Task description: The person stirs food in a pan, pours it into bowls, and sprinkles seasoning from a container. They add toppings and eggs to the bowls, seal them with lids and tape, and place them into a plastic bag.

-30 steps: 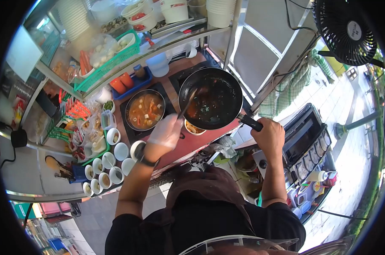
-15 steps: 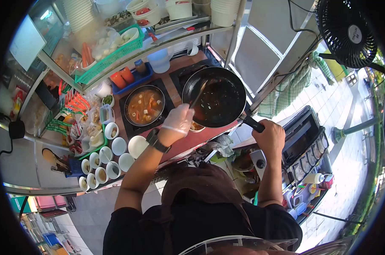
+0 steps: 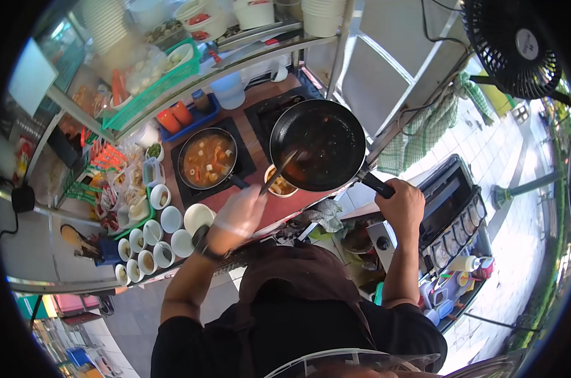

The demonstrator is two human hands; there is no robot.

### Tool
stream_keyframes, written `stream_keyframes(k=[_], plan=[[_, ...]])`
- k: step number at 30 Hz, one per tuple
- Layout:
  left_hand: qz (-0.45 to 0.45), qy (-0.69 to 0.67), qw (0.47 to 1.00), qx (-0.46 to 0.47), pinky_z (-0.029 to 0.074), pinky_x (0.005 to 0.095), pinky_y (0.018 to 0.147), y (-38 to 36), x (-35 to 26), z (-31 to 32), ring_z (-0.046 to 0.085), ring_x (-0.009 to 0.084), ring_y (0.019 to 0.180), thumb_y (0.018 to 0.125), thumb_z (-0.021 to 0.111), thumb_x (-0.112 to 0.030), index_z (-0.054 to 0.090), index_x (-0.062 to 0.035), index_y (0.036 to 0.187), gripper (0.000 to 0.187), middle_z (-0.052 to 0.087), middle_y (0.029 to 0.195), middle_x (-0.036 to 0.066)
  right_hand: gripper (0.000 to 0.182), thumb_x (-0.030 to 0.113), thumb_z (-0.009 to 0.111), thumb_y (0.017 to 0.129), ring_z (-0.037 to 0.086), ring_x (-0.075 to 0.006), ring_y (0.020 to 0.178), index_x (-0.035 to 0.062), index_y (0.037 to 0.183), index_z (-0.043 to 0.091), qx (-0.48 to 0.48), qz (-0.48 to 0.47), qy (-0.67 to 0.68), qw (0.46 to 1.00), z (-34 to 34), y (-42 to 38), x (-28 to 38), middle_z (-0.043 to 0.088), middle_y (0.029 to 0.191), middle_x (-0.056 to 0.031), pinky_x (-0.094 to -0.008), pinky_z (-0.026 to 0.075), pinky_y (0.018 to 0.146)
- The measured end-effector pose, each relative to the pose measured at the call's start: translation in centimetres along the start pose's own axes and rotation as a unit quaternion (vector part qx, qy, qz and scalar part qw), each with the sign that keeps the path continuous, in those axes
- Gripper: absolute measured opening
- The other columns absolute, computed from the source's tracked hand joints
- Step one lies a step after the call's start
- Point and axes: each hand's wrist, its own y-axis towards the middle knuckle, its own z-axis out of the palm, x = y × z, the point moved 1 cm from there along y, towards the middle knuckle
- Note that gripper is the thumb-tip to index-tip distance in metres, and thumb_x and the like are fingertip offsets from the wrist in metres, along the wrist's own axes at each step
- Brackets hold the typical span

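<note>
My right hand (image 3: 402, 203) is closed around the black handle of a frying pan (image 3: 323, 126). The pan is tilted, with a little reddish-brown sauce at its lower left side. In my left hand (image 3: 240, 214), which wears a clear plastic glove and is blurred, a long thin spatula (image 3: 279, 172) points to the pan's near-left rim. Partly hidden under that rim is a white bowl (image 3: 276, 187) with reddish food in it. To the left, a second pan (image 3: 208, 159) on a black stove holds orange-red soup with pieces in it.
Several small white cups (image 3: 164, 254) stand at the counter's left edge, beside a larger white bowl (image 3: 198, 217). A blue tray (image 3: 200, 120) holds orange-red bottles behind the soup pan. A glass-fronted shelf (image 3: 266, 47) runs above. A black fan (image 3: 515, 47) hangs upper right.
My left hand has drawn back toward me and left with the spatula, its tip moving from inside the pan to the near-left rim. More of the bowl shows. My right hand stays on the handle.
</note>
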Motion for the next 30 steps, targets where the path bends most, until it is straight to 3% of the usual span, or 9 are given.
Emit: stream_keyframes(k=[3,4,6,9,12,14,20,27,30], plan=[[-0.027,0.026,0.999,0.017,0.046,0.0605,0.074,-0.4,-1.1,-0.1,0.062,0.0532,0.088,0.103,0.058,-0.012,0.056,0.0011,0.102,0.013,0.063,0.086,0.029,0.022,0.02,0.073,0.075,0.072,-0.0376,0.081,0.0088,0.092,0.078,-0.009,-0.001,-0.012,1.0,0.0,0.0,-0.6,0.074,0.085,-0.0139,-0.0468,0.056,0.077],[0.002,-0.001,1.0,-0.016,0.046,0.0546,0.069,1.1,-1.6,0.3,0.062,0.0513,0.083,0.104,0.059,-0.014,0.06,0.0004,0.101,0.015,0.063,0.084,0.027,0.022,0.02,0.073,0.075,0.072,-0.0377,0.081,0.0089,0.092,0.078,-0.015,-0.008,-0.022,1.0,-0.1,0.1,-0.6,0.074,0.085,-0.0138,-0.0468,0.056,0.077],[0.074,-0.019,0.993,-0.091,0.045,0.0552,0.068,5.0,0.0,3.1,0.061,0.052,0.082,0.104,0.058,-0.014,0.059,0.0005,0.102,0.014,0.063,0.084,0.027,0.021,0.02,0.073,0.075,0.072,-0.0379,0.081,0.0091,0.092,0.078,-0.013,-0.019,-0.019,1.0,-0.1,0.6,-0.5,0.074,0.085,-0.0137,-0.047,0.056,0.076],[0.054,0.023,0.993,-0.102,0.045,0.0558,0.068,7.6,0.8,4.5,0.062,0.0519,0.083,0.104,0.058,-0.013,0.059,0.0007,0.103,0.014,0.062,0.083,0.028,0.025,0.021,0.077,0.072,0.073,-0.0356,0.079,0.0073,0.093,0.08,-0.011,-0.011,-0.006,1.0,-0.1,1.0,-0.6,0.075,0.083,-0.0133,-0.0437,0.057,0.077],[0.054,-0.02,0.995,-0.084,0.045,0.0563,0.068,3.4,-0.4,2.3,0.062,0.0519,0.082,0.104,0.058,-0.013,0.06,0.001,0.103,0.014,0.061,0.08,0.028,0.021,0.021,0.072,0.076,0.072,-0.0369,0.081,0.0091,0.093,0.078,0.003,-0.014,-0.012,1.0,-0.6,1.1,-1.3,0.074,0.086,-0.0129,-0.0458,0.056,0.076],[-0.076,0.015,0.997,0.016,0.048,0.0596,0.073,0.4,-1.3,0.8,0.063,0.0523,0.082,0.103,0.056,-0.011,0.059,0.0027,0.108,0.015,0.062,0.08,0.027,0.022,0.021,0.073,0.075,0.072,-0.0366,0.081,0.0091,0.093,0.078,-0.002,-0.013,-0.003,1.0,-0.8,1.1,-2.0,0.075,0.087,-0.0126,-0.0453,0.056,0.076],[0.067,-0.022,0.991,-0.116,0.045,0.0533,0.066,8.0,-1.3,5.0,0.062,0.0516,0.08,0.102,0.059,-0.011,0.056,0.0012,0.095,0.014,0.06,0.081,0.028,0.021,0.021,0.074,0.075,0.072,-0.0355,0.079,0.0095,0.091,0.079,-0.013,-0.044,-0.017,0.999,-0.6,1.7,-1.4,0.074,0.081,-0.0116,-0.0453,0.057,0.076],[-0.016,-0.02,1.0,-0.004,0.048,0.0538,0.069,1.5,-1.6,2.4,0.063,0.0495,0.082,0.102,0.059,-0.011,0.062,0.0007,0.107,0.013,0.062,0.084,0.026,0.023,0.021,0.076,0.074,0.073,-0.0355,0.081,0.0092,0.093,0.079,0.01,-0.009,-0.016,1.0,-1.0,2.6,-2.2,0.075,0.086,-0.0124,-0.0452,0.057,0.078],[0.008,-0.025,1.0,-0.017,0.047,0.0547,0.069,1.8,-3.8,2.3,0.063,0.0505,0.083,0.102,0.059,-0.012,0.06,0.0007,0.104,0.013,0.062,0.084,0.026,0.021,0.02,0.073,0.076,0.072,-0.0361,0.082,0.0103,0.093,0.079,0.011,-0.027,-0.017,0.999,-0.9,2.6,-2.1,0.075,0.087,-0.0123,-0.0464,0.057,0.077]])
